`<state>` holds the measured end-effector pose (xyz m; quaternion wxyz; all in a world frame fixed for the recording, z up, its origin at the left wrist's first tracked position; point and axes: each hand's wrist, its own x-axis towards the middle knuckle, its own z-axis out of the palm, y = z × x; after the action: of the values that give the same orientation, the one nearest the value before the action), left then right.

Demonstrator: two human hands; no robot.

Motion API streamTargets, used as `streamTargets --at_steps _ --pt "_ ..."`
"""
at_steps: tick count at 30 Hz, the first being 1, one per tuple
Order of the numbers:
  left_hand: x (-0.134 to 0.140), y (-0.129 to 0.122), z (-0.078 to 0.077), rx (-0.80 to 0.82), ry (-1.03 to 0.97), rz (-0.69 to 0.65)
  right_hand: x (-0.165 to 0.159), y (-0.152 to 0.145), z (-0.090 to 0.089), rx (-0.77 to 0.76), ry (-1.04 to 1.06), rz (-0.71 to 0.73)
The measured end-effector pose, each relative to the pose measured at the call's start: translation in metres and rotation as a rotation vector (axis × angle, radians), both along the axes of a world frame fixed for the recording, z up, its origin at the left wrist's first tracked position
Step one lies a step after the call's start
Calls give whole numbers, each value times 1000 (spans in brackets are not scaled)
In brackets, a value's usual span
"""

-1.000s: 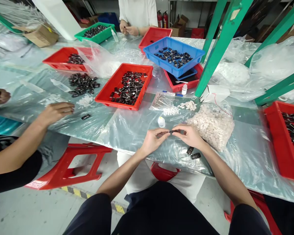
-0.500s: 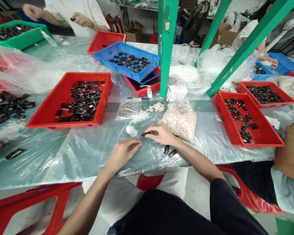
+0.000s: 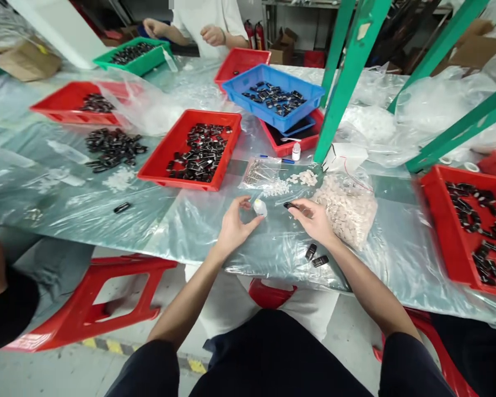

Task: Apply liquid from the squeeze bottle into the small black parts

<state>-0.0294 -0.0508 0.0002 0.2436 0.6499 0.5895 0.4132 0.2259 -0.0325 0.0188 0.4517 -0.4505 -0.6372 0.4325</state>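
My right hand [image 3: 317,221] pinches a small glossy black part [image 3: 288,205] between thumb and fingertips, just above the plastic-covered table. My left hand [image 3: 236,225] is open, thumb and fingers spread around a small translucent bottle [image 3: 261,208] with a yellowish spot; whether the skin touches it I cannot tell. Two black parts, one [image 3: 311,252] beside the other [image 3: 321,261], lie near the table edge by my right wrist. A clear bag of pale pink pieces [image 3: 351,212] rests against my right hand's far side. Beyond the bottle are small white pieces [image 3: 276,187] and loose pinkish pieces [image 3: 305,177].
A red tray [image 3: 152,172] of black parts stands to the left, another red tray [image 3: 438,242] to the right. Behind, a blue tray [image 3: 235,95] sits stacked on others beside a green post [image 3: 343,94]. A person [image 3: 209,27] works across the table.
The view has swung left. My left hand has opened and moved to the small bottle. The right hand still holds the black part, a little farther from the left hand.
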Motion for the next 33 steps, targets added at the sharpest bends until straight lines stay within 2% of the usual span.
streamTargets --at_steps 3,5,11,15,21,28,33 --pt "4 11 -5 -83 -71 -95 0 0 -1 -14 10 -7" --pt "7 18 -3 -124 -178 -129 0 1 -2 -24 29 -6" --pt "20 55 25 -81 -544 -289 -2 1 -4 -57 65 -18" --pt "30 75 29 -95 -740 -294 -3 2 -4 -53 72 -57" --pt "32 67 17 -225 -914 -277 -3 3 -5 -34 59 -101" --pt "36 53 26 -431 -1030 -257 -6 -2 -5 7 70 -149" --pt "37 50 29 -509 -1105 -265 -7 -3 -6 1 53 -158"
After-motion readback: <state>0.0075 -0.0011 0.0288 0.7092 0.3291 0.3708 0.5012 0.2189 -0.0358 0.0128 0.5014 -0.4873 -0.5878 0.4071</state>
